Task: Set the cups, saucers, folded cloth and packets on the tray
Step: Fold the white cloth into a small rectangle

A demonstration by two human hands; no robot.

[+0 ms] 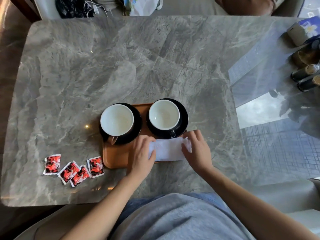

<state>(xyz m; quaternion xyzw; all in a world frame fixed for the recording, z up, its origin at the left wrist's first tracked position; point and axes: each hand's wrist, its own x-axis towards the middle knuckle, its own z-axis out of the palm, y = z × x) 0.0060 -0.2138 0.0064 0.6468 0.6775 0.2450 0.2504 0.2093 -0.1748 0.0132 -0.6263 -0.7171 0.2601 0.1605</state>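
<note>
Four red packets flat on the marble table, just left of the tray, not yet loaded: light, slick, thin; best pinched by an edge or slid off first. Left cup on saucer, right cup on saucer, both on the tray; ceramic, breakable. Left hand, fingers together, flat on the near-left end of the folded cloth. Soft, limp; likely to unfold unless held at both ends. Right hand, fingers slightly spread, pressing the right end.
</note>
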